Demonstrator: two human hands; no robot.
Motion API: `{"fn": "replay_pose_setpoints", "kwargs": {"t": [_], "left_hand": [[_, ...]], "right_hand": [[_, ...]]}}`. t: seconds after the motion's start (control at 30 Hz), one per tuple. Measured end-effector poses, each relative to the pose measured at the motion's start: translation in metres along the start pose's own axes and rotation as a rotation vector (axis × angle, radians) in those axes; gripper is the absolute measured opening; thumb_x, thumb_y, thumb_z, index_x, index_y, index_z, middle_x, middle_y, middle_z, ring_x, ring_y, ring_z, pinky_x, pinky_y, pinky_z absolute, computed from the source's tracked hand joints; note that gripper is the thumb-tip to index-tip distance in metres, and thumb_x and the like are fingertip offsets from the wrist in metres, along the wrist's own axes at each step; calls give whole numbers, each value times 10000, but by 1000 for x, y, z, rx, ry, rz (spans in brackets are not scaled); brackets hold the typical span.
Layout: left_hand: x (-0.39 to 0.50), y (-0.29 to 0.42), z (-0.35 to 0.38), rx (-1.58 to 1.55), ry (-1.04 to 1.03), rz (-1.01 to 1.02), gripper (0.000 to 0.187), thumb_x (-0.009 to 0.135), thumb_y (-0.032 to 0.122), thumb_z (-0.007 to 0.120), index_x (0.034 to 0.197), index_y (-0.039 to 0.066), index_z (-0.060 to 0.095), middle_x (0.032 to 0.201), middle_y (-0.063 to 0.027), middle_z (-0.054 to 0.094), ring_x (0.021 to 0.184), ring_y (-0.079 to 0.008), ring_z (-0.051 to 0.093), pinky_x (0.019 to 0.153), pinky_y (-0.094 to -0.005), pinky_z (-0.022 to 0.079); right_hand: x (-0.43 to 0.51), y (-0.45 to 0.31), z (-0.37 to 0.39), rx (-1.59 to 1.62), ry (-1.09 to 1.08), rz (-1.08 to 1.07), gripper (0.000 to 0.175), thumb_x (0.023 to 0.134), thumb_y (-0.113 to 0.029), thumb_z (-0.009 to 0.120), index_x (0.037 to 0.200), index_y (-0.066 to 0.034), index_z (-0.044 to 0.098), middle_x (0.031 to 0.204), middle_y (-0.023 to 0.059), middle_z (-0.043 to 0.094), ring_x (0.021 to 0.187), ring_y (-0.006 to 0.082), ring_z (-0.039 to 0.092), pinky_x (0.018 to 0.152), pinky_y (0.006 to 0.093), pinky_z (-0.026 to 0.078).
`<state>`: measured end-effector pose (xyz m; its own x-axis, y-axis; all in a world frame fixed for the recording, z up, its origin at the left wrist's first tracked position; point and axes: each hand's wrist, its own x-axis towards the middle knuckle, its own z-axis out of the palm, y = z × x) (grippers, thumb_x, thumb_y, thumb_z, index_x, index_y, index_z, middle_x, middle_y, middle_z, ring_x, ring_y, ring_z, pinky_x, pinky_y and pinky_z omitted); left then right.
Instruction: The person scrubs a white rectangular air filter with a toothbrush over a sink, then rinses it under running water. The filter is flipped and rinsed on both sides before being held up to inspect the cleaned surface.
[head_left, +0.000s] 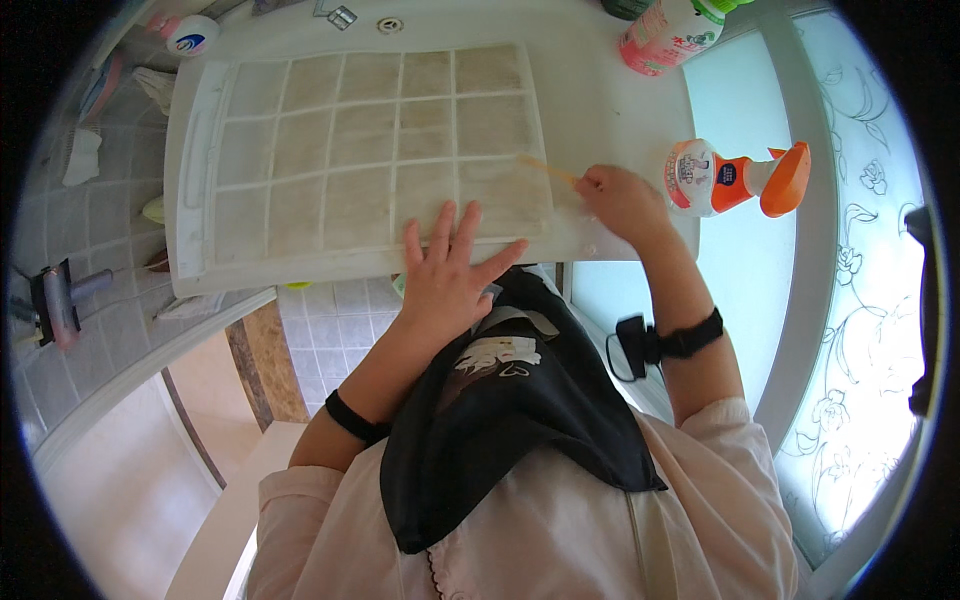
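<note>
A white-framed mesh filter (367, 140), likely from an air conditioner, lies flat on a white washbasin top (585, 97). Its grid of panels looks grey-brown with dust. My left hand (448, 277) rests on the filter's near edge with fingers spread, holding nothing. At the right edge of the filter, my right hand (619, 201) grips a slim yellow-orange brush (551, 169). The brush's far end reaches over the mesh and is blurred, so its bristles cannot be made out.
Right of my right hand, a spray bottle with an orange trigger (731, 178) lies or stands close by. A pink-labelled bottle (664, 36) is at the back right. A faucet (341, 16) and overflow ring (390, 25) sit at the back. A hair dryer (60, 300) hangs at left.
</note>
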<state>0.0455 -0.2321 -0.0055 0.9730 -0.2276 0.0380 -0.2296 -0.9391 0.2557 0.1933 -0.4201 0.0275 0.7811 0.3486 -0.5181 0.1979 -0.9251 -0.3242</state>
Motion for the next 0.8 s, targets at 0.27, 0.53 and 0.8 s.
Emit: {"fn": "replay_pose_setpoints", "kwargs": {"t": [0.27, 0.53, 0.8], "left_hand": [[1, 2, -8, -65, 13, -22, 821, 560, 286, 788, 1306, 372, 458, 1361, -150, 363, 1242, -360, 356, 945, -594, 257], [25, -26, -15, -207, -127, -38, 786, 657, 392, 750, 1354, 273, 407, 1350, -116, 414, 1242, -340, 381, 997, -553, 253], [23, -34, -7, -102, -120, 23, 809, 667, 412, 742, 1375, 272, 375, 1368, -140, 394, 1254, -359, 367, 980, -565, 266]], "right_hand": [[47, 5, -5, -152, 33, 99, 360, 894, -377, 439, 985, -107, 658, 1020, 132, 648, 976, 338, 601, 820, 445, 477], [44, -7, 6, 10, 51, -2, 306, 902, -258, 449, 1099, -87, 609, 1009, 169, 643, 944, 353, 612, 827, 457, 478], [63, -41, 19, 12, 114, -148, 323, 861, -173, 460, 1144, -183, 617, 1154, 138, 601, 1049, 301, 577, 920, 411, 445]]}}
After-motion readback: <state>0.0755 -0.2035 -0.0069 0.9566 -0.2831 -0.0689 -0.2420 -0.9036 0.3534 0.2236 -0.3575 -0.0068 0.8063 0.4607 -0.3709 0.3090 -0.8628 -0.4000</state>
